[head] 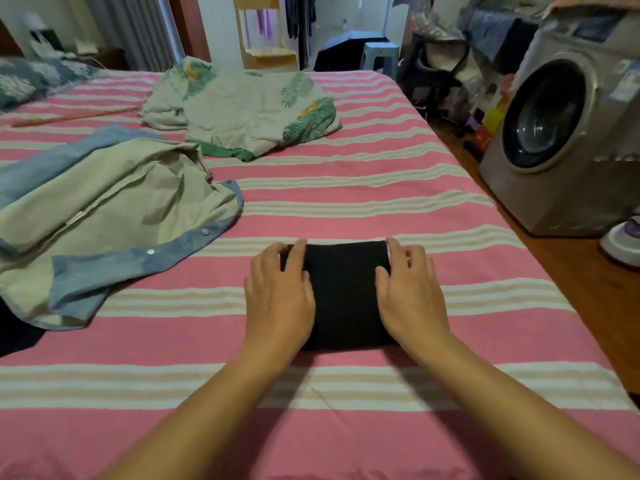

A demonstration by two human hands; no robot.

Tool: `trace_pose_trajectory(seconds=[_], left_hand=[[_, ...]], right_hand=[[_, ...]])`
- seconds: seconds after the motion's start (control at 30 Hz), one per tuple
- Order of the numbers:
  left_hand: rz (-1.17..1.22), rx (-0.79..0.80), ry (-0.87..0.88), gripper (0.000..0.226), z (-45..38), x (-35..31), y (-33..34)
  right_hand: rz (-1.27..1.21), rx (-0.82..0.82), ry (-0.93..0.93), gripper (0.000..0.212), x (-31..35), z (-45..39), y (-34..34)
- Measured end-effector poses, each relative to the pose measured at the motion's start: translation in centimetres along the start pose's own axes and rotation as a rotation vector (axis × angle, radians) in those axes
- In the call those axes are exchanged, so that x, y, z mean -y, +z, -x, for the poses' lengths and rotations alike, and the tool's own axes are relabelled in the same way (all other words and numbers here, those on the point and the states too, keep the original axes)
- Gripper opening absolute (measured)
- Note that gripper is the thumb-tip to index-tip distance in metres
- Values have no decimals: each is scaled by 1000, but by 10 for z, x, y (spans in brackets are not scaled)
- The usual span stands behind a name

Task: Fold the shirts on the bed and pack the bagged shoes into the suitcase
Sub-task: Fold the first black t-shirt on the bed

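I start from the bed (346, 209), its pink sheet crossed by cream stripes, filling most of my view; off its right edge a front-loading washing machine (557, 133) stands on the wooden floor; no suitcase or bagged shoes that I can make out. On the left of the bed lies a beige shirt with denim-blue trim (114, 216), spread open and rumpled, snaps showing along its placket; farther back sits a pale leaf-print garment (242, 109), bunched and unfolded; both look untouched, so I judge the folding far from done. Nearest me, in the middle of the bed, is the black shirt (346, 292), already a compact flat rectangle with squared edges. My left hand (280, 299) rests on its left edge and my right hand (412, 296) on its right edge; the hands are apart, the shirt between them; the fingers lie relaxed over the cloth's margins, touching rather than pinching. I judge the black shirt light, soft and limp; lifted by one corner it would spill open, so I would slide the fingers under both side edges and carry it flat; the knit looks grippy enough not to slip, and nothing about it is fragile.
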State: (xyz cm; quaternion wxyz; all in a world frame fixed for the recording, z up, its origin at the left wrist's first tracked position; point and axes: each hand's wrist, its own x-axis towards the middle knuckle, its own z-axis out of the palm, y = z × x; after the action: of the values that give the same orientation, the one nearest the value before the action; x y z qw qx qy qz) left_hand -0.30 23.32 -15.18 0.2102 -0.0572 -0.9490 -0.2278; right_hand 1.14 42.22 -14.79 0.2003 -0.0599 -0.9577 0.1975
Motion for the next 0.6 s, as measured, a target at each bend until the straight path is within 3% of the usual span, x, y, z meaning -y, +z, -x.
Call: trace_pose_trajectory(seconds=[0.07, 0.17, 0.23, 0.37, 0.47, 0.53, 0.6], left_hand=[[-53, 167, 156, 48, -6, -9, 16], [-120, 508, 63, 55, -19, -4, 43], [-95, 586, 13, 56, -35, 4, 54], [-99, 756, -33, 58, -74, 9, 62], [-23, 752, -98, 56, -78, 4, 51], [126, 588, -280, 57, -68, 2, 43], [302, 432, -514, 66, -54, 5, 34]], right_hand=[[98, 49, -155, 50, 8, -7, 18], [190, 438, -111, 65, 9, -29, 48], [198, 556, -66, 57, 6, -48, 55], [183, 640, -31, 51, 21, -66, 43], [-57, 533, 248, 62, 23, -51, 31], [-165, 391, 408, 65, 18, -36, 27], [-271, 405, 518, 57, 11, -36, 27]])
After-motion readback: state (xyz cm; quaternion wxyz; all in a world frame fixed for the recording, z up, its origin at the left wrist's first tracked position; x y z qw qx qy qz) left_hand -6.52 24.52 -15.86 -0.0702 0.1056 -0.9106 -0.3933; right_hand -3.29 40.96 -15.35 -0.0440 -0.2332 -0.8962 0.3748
